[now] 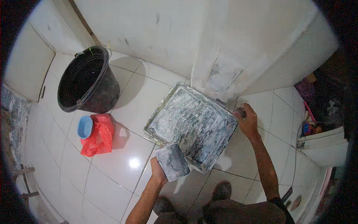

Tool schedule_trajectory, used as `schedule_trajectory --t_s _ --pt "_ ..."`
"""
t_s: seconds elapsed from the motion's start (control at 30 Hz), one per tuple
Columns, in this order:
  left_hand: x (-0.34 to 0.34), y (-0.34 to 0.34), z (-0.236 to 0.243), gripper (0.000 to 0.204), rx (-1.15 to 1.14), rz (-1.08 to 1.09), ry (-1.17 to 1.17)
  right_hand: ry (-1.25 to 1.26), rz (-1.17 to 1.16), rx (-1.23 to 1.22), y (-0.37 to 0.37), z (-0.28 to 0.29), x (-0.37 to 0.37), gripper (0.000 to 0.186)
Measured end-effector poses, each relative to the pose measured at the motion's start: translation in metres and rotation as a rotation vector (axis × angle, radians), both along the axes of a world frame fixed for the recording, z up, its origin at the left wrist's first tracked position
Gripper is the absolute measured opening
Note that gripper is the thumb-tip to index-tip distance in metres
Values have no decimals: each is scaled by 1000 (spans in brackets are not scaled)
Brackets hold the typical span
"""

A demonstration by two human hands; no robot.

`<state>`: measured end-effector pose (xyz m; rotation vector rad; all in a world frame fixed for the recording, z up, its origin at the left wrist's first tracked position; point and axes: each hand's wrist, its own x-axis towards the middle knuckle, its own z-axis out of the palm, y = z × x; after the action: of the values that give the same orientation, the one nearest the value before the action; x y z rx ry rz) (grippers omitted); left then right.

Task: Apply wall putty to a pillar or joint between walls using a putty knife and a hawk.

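- On a white tiled floor (112,175), at the foot of a patched white wall corner (220,71): a rectangular metal tray (194,121) smeared with pale plaster, lying flat and turned diagonally, far corner almost touching the wall.
- Left hand (158,170) closed around the handle of a wide flat trowel (172,161); blade coated grey-white, resting over the near edge of the tray, hand just nearer than the blade.
- Right hand (247,120) curled shut at the right corner of the tray, close against the rim, around something small and dark; too hidden to name, fingers pressed together.
- Tray between both hands, slightly farther out than the left, to the left of the right.
- Judged stiff and fairly light, but slick with wet plaster; rim likely thin and slippery. Best taken at two opposite rims or corners and kept level, to stop the load sliding.
- Trowel judged rigid, thin-bladed, light; best held by the handle, clear of the coated face.
- Far left: a black bucket (87,80) standing upright; near it a red plastic bag (97,136) touching a small blue bowl (84,127), all well apart from the tray.
- Near edge: two dark shoes (222,190) on the tiles.
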<state>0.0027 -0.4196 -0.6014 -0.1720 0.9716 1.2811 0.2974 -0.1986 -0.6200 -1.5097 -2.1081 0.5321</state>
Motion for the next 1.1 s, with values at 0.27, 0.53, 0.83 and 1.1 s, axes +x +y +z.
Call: schedule_trajectory --t_s 0.27,0.53,0.83,1.1 --pt "2 9 -9 44 -49 12 26 -68 -60 211 20 -21 -25 43" --pt "0 3 -27 44 -10 66 23 -2 -118 83 17 -7 -21 38" --pt "3 6 -14 47 -12 -27 74 15 -34 58 1 -9 -38 39" --pt "13 8 -11 48 -37 -9 22 -23 -104 71 18 -25 -15 50"
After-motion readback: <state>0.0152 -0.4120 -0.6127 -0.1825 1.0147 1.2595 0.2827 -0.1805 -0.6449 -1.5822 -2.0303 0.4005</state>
